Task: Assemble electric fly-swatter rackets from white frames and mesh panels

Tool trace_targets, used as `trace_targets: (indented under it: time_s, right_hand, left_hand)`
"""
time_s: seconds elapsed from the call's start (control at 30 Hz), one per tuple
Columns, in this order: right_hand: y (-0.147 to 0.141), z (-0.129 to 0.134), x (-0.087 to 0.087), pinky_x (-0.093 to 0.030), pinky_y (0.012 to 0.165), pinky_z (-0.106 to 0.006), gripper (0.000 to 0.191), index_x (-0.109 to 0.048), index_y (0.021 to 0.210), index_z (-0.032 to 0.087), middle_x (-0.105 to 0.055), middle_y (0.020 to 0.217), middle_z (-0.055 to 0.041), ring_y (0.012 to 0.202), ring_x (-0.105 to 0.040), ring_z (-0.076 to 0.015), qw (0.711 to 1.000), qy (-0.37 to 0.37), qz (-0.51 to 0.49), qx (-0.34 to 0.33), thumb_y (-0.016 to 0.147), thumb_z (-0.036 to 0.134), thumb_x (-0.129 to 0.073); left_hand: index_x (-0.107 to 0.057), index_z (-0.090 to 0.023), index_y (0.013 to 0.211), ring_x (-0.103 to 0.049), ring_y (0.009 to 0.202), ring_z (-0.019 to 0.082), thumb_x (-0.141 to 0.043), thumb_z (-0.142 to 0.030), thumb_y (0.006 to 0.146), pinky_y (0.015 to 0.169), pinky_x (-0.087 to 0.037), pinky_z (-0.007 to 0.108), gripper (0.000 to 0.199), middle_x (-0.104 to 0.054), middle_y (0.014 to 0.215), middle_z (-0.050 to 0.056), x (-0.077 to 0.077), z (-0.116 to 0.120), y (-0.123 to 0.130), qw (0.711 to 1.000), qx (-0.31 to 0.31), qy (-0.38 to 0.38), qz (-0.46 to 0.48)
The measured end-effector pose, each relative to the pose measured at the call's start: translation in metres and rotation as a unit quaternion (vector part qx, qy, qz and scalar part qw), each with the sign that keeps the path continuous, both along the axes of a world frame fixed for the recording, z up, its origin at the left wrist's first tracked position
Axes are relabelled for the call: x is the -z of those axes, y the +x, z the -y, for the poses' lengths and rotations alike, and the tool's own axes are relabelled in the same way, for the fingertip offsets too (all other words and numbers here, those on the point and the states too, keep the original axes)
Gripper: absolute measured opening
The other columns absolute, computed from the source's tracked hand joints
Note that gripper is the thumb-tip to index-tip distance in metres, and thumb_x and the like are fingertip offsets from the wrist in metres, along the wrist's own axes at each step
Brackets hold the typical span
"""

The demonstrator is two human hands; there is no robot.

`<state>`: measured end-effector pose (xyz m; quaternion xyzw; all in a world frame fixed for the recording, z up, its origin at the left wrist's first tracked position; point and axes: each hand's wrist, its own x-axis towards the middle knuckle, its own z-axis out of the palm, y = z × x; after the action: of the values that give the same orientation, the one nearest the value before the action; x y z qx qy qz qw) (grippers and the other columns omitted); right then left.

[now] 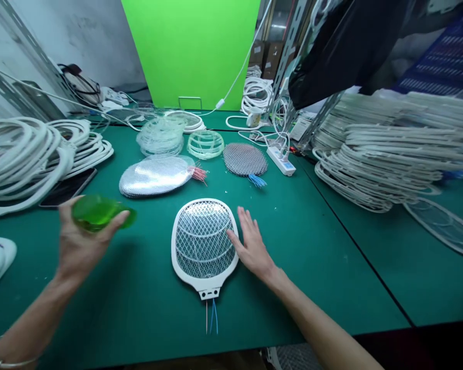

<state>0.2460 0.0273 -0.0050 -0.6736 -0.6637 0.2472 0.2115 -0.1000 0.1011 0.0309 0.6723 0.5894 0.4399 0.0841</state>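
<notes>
A white mosquito swatter head [204, 241] with metal mesh lies flat on the green table, one pinkish and two blue wires coming out of its neck toward me. My right hand [252, 246] rests at its right rim, fingers stretched out and holding nothing. Above the table on the left, my left hand [79, 239] grips a translucent green block-like object [100, 211]; its exact kind is unclear, and it is slightly blurred. Beyond the swatter head lie a stack of silver mesh sheets [156, 176] with red wires and a darker mesh stack [245, 159] with blue wires.
White ring frames [21, 159] are piled at left, partly over a dark phone-like slab [69, 189]. Clear plastic grids [162, 134] lie behind the meshes. A power strip [281, 160] sits right of centre. Stacked white frames [386, 159] fill the right. A green panel [196, 51] stands behind.
</notes>
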Motion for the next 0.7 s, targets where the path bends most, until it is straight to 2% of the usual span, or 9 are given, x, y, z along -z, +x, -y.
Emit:
trace_targets:
  time_s: [0.03, 0.1, 0.2, 0.27, 0.33, 0.43, 0.53, 0.6, 0.7]
  right_hand:
    - [-0.002, 0.011, 0.002, -0.003, 0.119, -0.047, 0.082, -0.010, 0.154, 0.015, -0.004, 0.160, -0.0049, 0.146, 0.006, -0.0206, 0.999, 0.003, 0.021, 0.035, 0.094, 0.068, -0.025]
    - [-0.006, 0.031, 0.008, -0.004, 0.118, -0.054, 0.089, -0.023, 0.152, 0.015, -0.007, 0.160, -0.0064, 0.146, 0.007, -0.0270, 0.997, -0.011, 0.047, 0.054, 0.087, 0.073, -0.038]
    - [-0.017, 0.049, 0.018, -0.008, 0.118, -0.058, 0.082, -0.031, 0.150, 0.015, -0.018, 0.158, -0.0068, 0.146, 0.003, -0.0290, 0.997, -0.005, 0.016, 0.079, 0.088, 0.068, -0.044]
    - [-0.024, 0.053, 0.021, -0.012, 0.117, -0.060, 0.078, -0.039, 0.146, 0.016, -0.025, 0.157, -0.0076, 0.146, 0.002, -0.0308, 0.991, 0.007, -0.033, 0.129, 0.087, 0.065, -0.047]
    - [-0.030, 0.053, 0.018, -0.021, 0.114, -0.062, 0.077, -0.045, 0.142, 0.017, -0.028, 0.155, -0.0087, 0.146, -0.002, -0.0342, 0.977, 0.004, -0.107, 0.182, 0.082, 0.064, -0.056]
    - [-0.031, 0.048, -0.003, -0.044, 0.105, -0.053, 0.079, -0.045, 0.142, 0.017, -0.042, 0.148, -0.0118, 0.136, -0.037, -0.0364, 0.933, -0.016, -0.287, 0.218, 0.078, 0.059, -0.064]
    - [-0.026, 0.041, -0.038, -0.054, 0.096, -0.042, 0.065, -0.049, 0.140, 0.024, -0.054, 0.139, -0.0070, 0.118, -0.058, -0.0295, 0.907, 0.000, -0.380, 0.180, 0.082, 0.051, -0.065]
    - [-0.023, 0.038, -0.062, -0.054, 0.097, -0.039, 0.057, -0.050, 0.138, 0.030, -0.059, 0.134, -0.0039, 0.118, -0.059, -0.0265, 0.925, 0.036, -0.353, 0.139, 0.085, 0.047, -0.064]
    - [-0.023, 0.036, -0.086, -0.056, 0.091, -0.037, 0.053, -0.048, 0.140, 0.034, -0.066, 0.123, -0.0031, 0.116, -0.061, -0.0255, 0.948, 0.079, -0.295, 0.086, 0.089, 0.044, -0.059]
  left_hand:
    - [-0.035, -0.032, 0.134, -0.067, 0.100, 0.029, -0.080, -0.051, 0.068, 0.076, -0.060, 0.050, 0.082, -0.061, 0.114, -0.002, 0.005, -0.010, -0.021, 0.994, -0.099, -0.040, -0.030]
    - [-0.036, -0.035, 0.131, -0.067, 0.100, 0.035, -0.079, -0.060, 0.064, 0.078, -0.057, 0.060, 0.084, -0.062, 0.107, -0.004, 0.014, -0.022, -0.049, 0.972, -0.195, -0.124, -0.049]
    - [-0.029, -0.032, 0.139, -0.063, 0.107, 0.042, -0.074, -0.067, 0.065, 0.083, -0.054, 0.065, 0.093, -0.060, 0.120, 0.001, 0.017, -0.023, -0.056, 0.954, -0.195, -0.226, -0.017]
    - [-0.019, -0.030, 0.147, -0.048, 0.124, 0.048, -0.074, -0.067, 0.065, 0.094, -0.047, 0.068, 0.106, -0.045, 0.143, 0.006, 0.010, -0.015, -0.047, 0.963, -0.197, -0.187, 0.005]
    - [-0.012, -0.032, 0.149, -0.028, 0.138, 0.045, -0.070, -0.064, 0.072, 0.108, -0.032, 0.068, 0.102, -0.025, 0.157, 0.001, -0.002, -0.002, -0.032, 0.981, -0.185, -0.052, 0.001]
    - [-0.034, -0.038, 0.141, -0.027, 0.142, 0.033, -0.060, -0.049, 0.088, 0.119, -0.022, 0.060, 0.060, -0.031, 0.153, -0.012, -0.026, 0.019, -0.001, 0.989, -0.094, 0.116, -0.020]
    - [-0.059, -0.036, 0.117, -0.039, 0.137, 0.028, -0.054, -0.032, 0.094, 0.118, -0.031, 0.052, 0.024, -0.054, 0.137, -0.009, -0.053, 0.026, 0.039, 0.987, 0.126, 0.099, -0.008]
    - [-0.058, -0.033, 0.121, -0.037, 0.139, 0.028, -0.054, -0.032, 0.095, 0.118, -0.028, 0.052, 0.027, -0.054, 0.138, -0.004, -0.070, 0.021, 0.067, 0.962, 0.248, 0.108, -0.038]
    - [-0.050, -0.027, 0.134, -0.042, 0.136, 0.027, -0.056, -0.042, 0.093, 0.119, -0.018, 0.054, 0.044, -0.055, 0.139, 0.005, -0.089, 0.008, 0.096, 0.920, 0.348, 0.124, -0.127]
